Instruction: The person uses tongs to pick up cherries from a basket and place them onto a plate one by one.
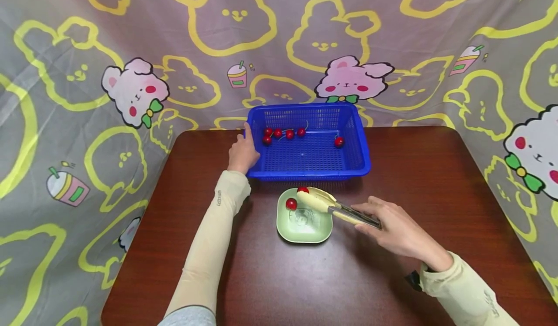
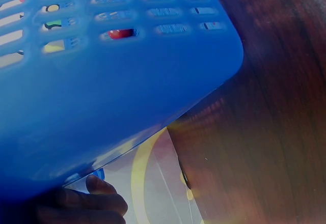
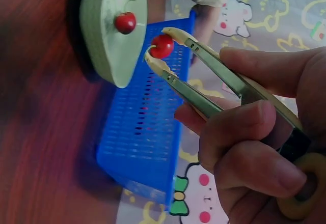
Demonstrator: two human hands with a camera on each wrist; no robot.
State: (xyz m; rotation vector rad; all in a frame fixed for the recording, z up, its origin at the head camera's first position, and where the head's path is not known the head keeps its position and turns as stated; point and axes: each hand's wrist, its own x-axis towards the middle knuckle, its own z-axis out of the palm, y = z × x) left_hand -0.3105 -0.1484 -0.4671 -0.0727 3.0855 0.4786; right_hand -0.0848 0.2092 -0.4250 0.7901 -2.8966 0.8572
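My right hand (image 1: 398,226) grips metal tongs (image 1: 344,212) with cream tips. Between those tips, in the right wrist view, is a red cherry (image 3: 162,46), held above the pale green dish (image 1: 305,237). Another cherry (image 1: 291,203) lies inside the dish. Behind it stands a blue plastic basket (image 1: 307,174) with slotted walls. My left hand (image 1: 243,152) holds the basket's left rim; its curled fingers (image 2: 102,201) show by the rim in the left wrist view. Several cherries (image 1: 289,134) lie at the basket's left, and one cherry (image 1: 339,142) lies at its right.
A brown wooden table (image 1: 392,171) carries the dish and the basket. Cloth (image 1: 287,30) printed with yellow outlines and rabbits hangs behind the table and along both sides. The basket stands near the table's back edge, with the dish just in front of it.
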